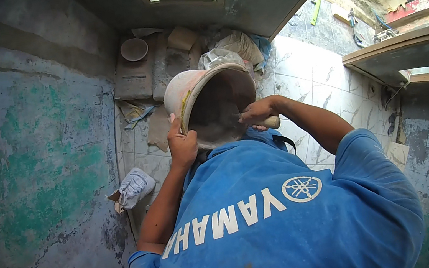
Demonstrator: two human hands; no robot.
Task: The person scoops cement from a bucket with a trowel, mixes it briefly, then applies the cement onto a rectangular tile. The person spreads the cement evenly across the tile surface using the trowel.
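A large pale bucket (173,96) with a plaster-smeared rim is tilted in front of my body, its mouth facing me. Its inside looks grey and dusty; whatever lies at the bottom is too dark to tell. My left hand (183,143) grips the rim on the near left side, thumb over the edge. At the right side of the mouth, my right hand (260,112) is closed round a wooden-handled tool (272,122). The tool's working end points into the bucket and cannot be made out.
Behind the bucket lie flat sacks (134,78) with a small bowl (134,49) on top, and a clear plastic bag (220,57). A crumpled white sack (137,186) sits by the left wall. Marble-patterned tiles (293,65) stretch right, toward a doorway and a wooden-edged panel (402,45).
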